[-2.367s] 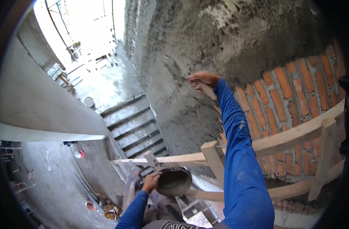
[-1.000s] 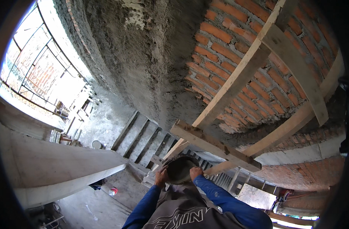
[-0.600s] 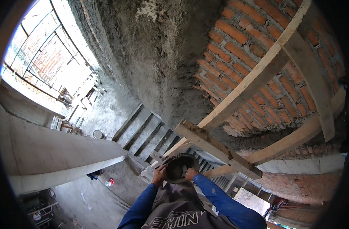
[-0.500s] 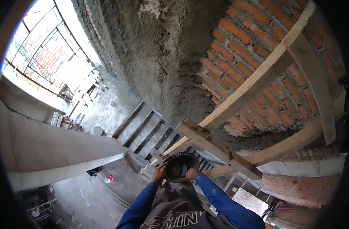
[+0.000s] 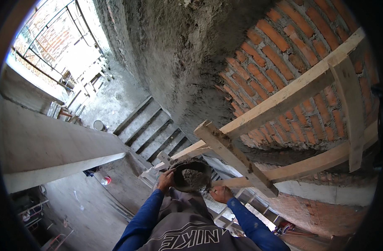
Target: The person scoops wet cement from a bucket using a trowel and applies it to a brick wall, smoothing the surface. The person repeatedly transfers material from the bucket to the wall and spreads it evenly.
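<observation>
My left hand [image 5: 165,180] is closed on the left rim of a dark, round, mortar-crusted bucket [image 5: 181,183] held in front of my body. Just right of the bucket, my right hand [image 5: 221,194] grips a trowel, its handle mostly hidden in the fingers. A heap of wet grey mortar [image 5: 195,177] shows over the bucket's mouth and seems to lie on the trowel, covering the blade. Both forearms are in blue sleeves.
A wooden frame of beams [image 5: 279,98] crosses the right side, with a short mortar-smeared plank [image 5: 235,157] close ahead of my hands. Concrete stairs [image 5: 147,129] drop away beyond. A part-plastered brick wall [image 5: 191,62] rises ahead; a concrete ledge [image 5: 61,148] runs at left.
My right hand has drawn back, right and slightly down, from inside the bucket. Mortar now shows where the bare trowel blade was visible. The view has shifted a little.
</observation>
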The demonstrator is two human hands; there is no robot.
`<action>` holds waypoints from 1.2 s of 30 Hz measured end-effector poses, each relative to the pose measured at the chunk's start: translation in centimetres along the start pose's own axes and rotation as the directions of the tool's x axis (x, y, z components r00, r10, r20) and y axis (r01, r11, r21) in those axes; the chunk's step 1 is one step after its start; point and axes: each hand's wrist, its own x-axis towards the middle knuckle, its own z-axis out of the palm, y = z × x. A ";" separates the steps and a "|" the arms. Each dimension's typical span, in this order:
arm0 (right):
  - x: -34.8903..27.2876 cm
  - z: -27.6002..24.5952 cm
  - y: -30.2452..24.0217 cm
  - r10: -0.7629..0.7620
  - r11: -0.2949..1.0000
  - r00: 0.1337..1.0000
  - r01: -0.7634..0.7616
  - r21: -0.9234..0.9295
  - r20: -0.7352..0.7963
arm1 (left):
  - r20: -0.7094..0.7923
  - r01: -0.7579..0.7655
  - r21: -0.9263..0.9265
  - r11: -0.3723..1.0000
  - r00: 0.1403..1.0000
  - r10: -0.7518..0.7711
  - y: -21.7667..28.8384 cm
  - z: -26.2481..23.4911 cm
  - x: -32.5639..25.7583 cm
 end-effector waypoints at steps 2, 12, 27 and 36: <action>-2.6 -4.2 -2.8 -0.098 0.994 0.994 0.100 0.039 -0.044 | -0.011 -0.032 0.102 0.994 0.999 0.033 -0.2 -0.1 0.4; -8.2 -28.1 -16.9 -0.183 0.982 0.982 0.181 -0.057 -0.040 | -0.048 -0.029 0.016 0.999 0.998 0.029 -0.4 -0.1 0.5; 7.5 -35.3 -25.8 -0.272 0.951 0.960 0.278 -0.131 0.061 | -0.087 -0.016 -0.035 0.999 0.996 0.013 0.3 0.7 -0.4; 29.2 -38.3 -19.5 -0.066 0.998 0.992 0.063 -0.022 -0.111 | -0.117 -0.152 -0.029 0.988 0.982 0.148 0.4 0.9 0.5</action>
